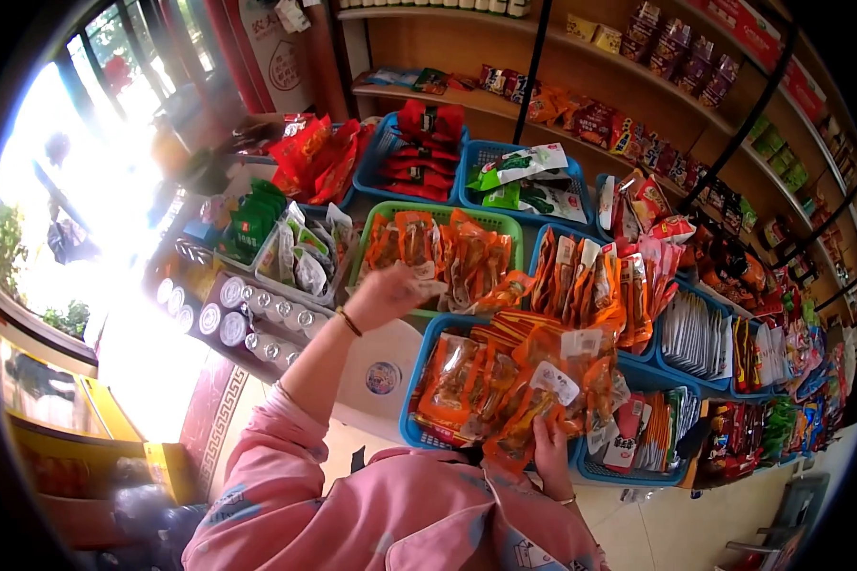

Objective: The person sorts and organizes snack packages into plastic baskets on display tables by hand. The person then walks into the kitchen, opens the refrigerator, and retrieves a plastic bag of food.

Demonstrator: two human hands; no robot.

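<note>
My left hand [388,297] reaches over the front left of a green basket [517,238], its fingers drawn together at an orange snack packet; the exact grip is hard to make out. Orange packets [467,249] stand in rows in that basket. Near my body, my right hand [550,451] is closed on the edge of orange packets [528,419] with white labels. These packets lie over the right part of a blue basket [419,381], which holds more orange packets.
Blue baskets with red bags [427,157], green and white bags [533,186] and white packets [692,328] surround the green one. Lidded cups [231,324] stand at the left. Stocked shelves [448,95] line the back. A pale tub [381,371] is below my left hand.
</note>
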